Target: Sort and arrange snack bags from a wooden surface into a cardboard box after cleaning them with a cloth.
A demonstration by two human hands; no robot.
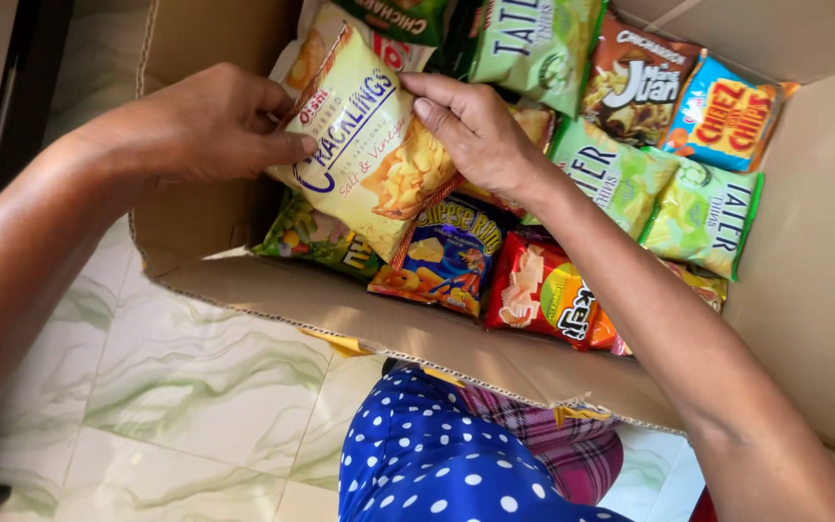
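between both hands: yellow snack bag (369,145), left hand (210,126) and right hand (475,130) pinching its edges, over cardboard box (804,271); placing step, judged; blue bag (446,256) below wants clearing

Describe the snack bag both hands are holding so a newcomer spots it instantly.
Look in the open cardboard box full of snack bags. At its upper left, the left hand and right hand grip a pale yellow bag, tilted above the others; it alone is lifted, neighbours lie flat.
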